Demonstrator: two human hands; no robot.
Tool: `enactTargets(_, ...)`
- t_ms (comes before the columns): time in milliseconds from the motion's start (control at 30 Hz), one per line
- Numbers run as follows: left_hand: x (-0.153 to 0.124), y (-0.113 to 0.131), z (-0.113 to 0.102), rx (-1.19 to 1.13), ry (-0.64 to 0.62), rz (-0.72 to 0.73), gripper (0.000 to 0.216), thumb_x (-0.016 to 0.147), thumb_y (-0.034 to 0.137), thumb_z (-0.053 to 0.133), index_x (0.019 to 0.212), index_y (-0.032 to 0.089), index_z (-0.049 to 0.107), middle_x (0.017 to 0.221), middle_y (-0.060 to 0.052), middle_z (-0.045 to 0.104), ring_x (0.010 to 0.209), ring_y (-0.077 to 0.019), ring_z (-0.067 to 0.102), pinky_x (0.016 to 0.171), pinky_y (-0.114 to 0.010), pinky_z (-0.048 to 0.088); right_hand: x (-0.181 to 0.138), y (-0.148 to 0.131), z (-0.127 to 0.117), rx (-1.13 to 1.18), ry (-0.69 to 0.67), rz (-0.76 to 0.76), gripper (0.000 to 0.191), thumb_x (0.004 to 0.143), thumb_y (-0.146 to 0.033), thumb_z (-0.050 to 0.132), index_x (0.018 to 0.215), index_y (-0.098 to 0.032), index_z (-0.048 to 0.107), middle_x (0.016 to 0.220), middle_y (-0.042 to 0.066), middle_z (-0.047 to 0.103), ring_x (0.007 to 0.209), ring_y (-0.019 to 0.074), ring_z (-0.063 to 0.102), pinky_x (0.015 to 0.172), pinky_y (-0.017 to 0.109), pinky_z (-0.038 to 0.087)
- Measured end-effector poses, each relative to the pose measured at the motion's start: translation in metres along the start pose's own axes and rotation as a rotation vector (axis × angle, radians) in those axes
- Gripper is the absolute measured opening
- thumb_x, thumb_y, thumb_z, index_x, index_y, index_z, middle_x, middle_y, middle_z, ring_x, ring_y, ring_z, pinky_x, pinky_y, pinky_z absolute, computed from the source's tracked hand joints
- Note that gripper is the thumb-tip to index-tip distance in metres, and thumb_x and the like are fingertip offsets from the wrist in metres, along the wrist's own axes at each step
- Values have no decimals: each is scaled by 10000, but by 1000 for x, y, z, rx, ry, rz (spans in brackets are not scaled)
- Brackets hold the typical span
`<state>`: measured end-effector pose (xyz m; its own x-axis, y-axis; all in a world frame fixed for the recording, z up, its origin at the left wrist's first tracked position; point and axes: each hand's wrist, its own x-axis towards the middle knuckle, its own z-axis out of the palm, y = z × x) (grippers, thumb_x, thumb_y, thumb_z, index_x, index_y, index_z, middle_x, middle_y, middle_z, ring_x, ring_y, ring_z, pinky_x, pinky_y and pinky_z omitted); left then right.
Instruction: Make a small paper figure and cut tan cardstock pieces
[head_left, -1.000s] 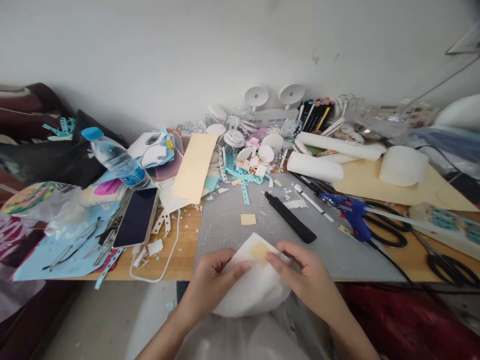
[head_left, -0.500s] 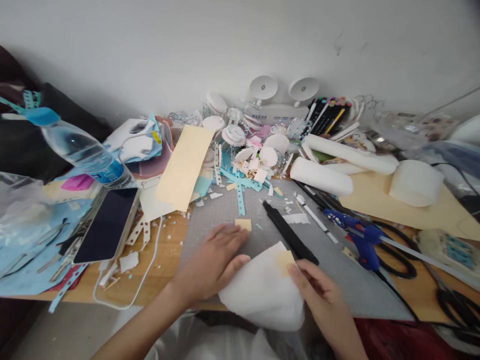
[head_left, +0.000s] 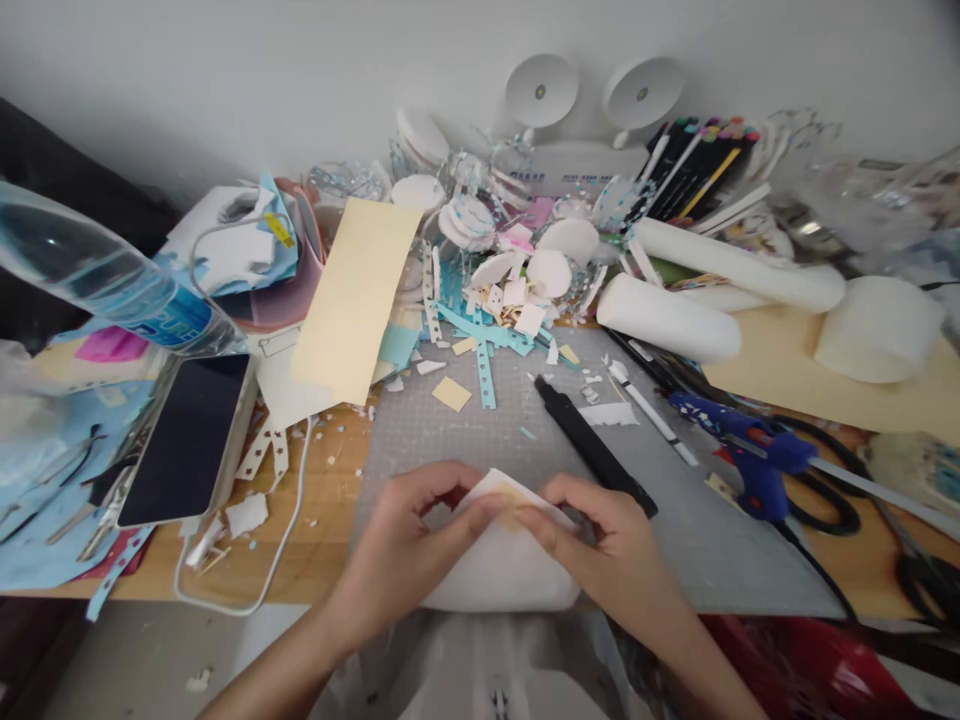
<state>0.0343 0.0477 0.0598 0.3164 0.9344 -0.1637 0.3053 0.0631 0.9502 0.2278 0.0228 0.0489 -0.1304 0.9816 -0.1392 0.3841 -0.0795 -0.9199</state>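
Both my hands pinch the top edge of a white foam sheet (head_left: 502,570) at the front of the grey cutting mat (head_left: 480,430). My left hand (head_left: 409,535) grips it from the left and my right hand (head_left: 600,535) from the right. Between the fingertips sits a small tan paper piece (head_left: 512,496) on the sheet. A black utility knife (head_left: 592,445) lies just beyond my right hand. A loose tan square (head_left: 451,394) rests further up the mat.
A phone (head_left: 184,440) and a water bottle (head_left: 112,280) lie left, with a white cable (head_left: 285,520). A tan card strip (head_left: 356,300), paper scraps, white foam rolls (head_left: 667,320), markers, a blue glue gun (head_left: 757,460) and scissors (head_left: 840,500) crowd the back and right.
My left hand came off the mat and back to the foam sheet. Both hands now pinch its top edge together. The camera tilted lower and closer to the desk.
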Motion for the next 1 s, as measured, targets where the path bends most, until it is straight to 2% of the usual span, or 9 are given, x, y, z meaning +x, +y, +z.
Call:
enactTargets(67, -2, -4, 1, -91, 18, -54, 279, 869, 392, 635, 751, 156, 725, 648, -4, 644, 592, -109, 518, 527, -192, 403, 4, -3, -1, -14, -26, -4, 315, 861, -375, 601, 609, -199, 530, 541, -50, 429, 501, 95, 400, 456, 213, 306)
enactTargets(200, -6, -11, -2, -159, 71, -131, 274, 862, 389, 638, 756, 159, 743, 649, -4, 662, 557, -100, 508, 485, -179, 380, 13, -3, -4, -5, -81, 6, 235, 894, -358, 593, 714, -213, 635, 644, -28, 587, 616, 125, 542, 549, 212, 410)
enactTargets(333, -6, -16, -11, -68, 199, -133, 255, 857, 350, 632, 730, 161, 747, 666, -19, 701, 595, -127, 583, 516, -187, 441, 22, 0, -5, -28, -128, 8, 191, 914, -328, 582, 782, -234, 683, 690, -29, 647, 647, 131, 590, 561, 217, 426)
enactTargets(467, -2, -22, -22, -118, 299, -110, 221, 876, 347, 627, 826, 168, 746, 726, -29, 736, 630, -137, 646, 587, -211, 520, 29, 2, -5, -91, -132, 6, 191, 916, -328, 582, 788, -233, 686, 708, -20, 667, 649, 146, 601, 570, 243, 434)
enactTargets(567, 3, -26, -20, -176, 227, -126, 237, 823, 349, 692, 977, 170, 723, 911, -62, 760, 797, -174, 700, 685, -245, 565, 31, 2, -4, -109, -151, -11, 191, 921, -322, 578, 790, -234, 685, 710, -21, 672, 650, 146, 601, 584, 249, 444)
enactTargets(633, 6, -27, -16, -241, 153, -145, 304, 788, 337, 728, 1040, 171, 695, 959, -70, 753, 869, -193, 705, 734, -268, 571, 32, 1, -3, -110, -158, -30, 186, 926, -323, 578, 803, -238, 689, 706, -27, 670, 648, 142, 599, 586, 245, 446)
enactTargets(733, 8, -25, -7, -370, 70, -220, 253, 793, 358, 730, 956, 171, 682, 877, -53, 739, 797, -180, 693, 670, -254, 548, 30, -1, -3, -76, -155, -26, 194, 930, -334, 569, 805, -242, 685, 704, -26, 669, 649, 142, 605, 569, 240, 441)
enactTargets(833, 7, -22, -2, -475, 78, -260, 255, 754, 370, 779, 850, 168, 656, 768, -18, 702, 685, -142, 652, 581, -214, 500, 27, -6, -6, -21, -142, -5, 201, 920, -346, 567, 791, -242, 681, 705, -19, 669, 645, 147, 611, 546, 240, 434)
enactTargets(1000, 3, -16, 3, -566, 83, -246, 279, 719, 321, 823, 842, 174, 621, 706, 26, 651, 603, -90, 580, 550, -181, 468, 21, -14, -11, -16, -156, 12, 162, 889, -363, 615, 792, -256, 687, 709, -22, 665, 649, 151, 608, 548, 244, 431)
